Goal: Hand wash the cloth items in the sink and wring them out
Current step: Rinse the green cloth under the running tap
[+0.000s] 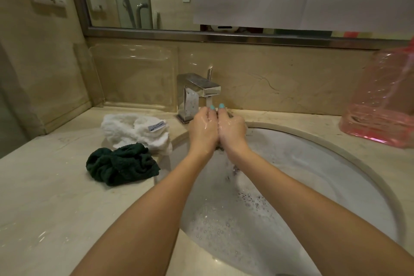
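Both my hands are pressed side by side under the running faucet [198,92], above the back of the sink [349,157]. My left hand [203,129] and my right hand [233,130] curl round a small dark cloth [230,115]. Only slivers of it show at my fingertips and below my palms. Water drips from it into the foamy basin. A wrung white towel [134,130] with a label lies on the counter left of the sink. A bunched dark green cloth [121,166] lies just in front of it, at the sink's left rim.
A pink transparent plastic container [380,107] stands on the counter at the far right. The mirror and the marble backsplash run behind the faucet. Soapy water with bubbles fills the basin. The beige counter [56,208] stretches out to the left.
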